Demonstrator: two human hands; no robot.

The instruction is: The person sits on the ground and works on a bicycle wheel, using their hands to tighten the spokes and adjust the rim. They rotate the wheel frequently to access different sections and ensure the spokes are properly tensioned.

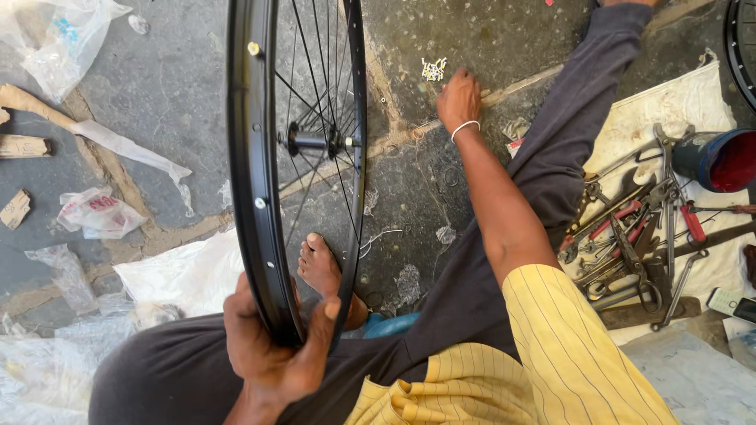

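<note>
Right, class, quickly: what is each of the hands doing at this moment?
Left hand: closed around the black bicycle wheel rim, holding it upright.
Right hand: fingers down on the stone floor beside small pale parts; grip unclear.

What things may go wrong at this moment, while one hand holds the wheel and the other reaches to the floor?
1. Only the left hand grips the upright bicycle wheel at its rim, so it may tip or roll.
2. The bare foot lies beside the spokes and might get pinched.
3. The right hand reaches for the small metal pieces on the rough floor; some could scatter into cracks.
</note>
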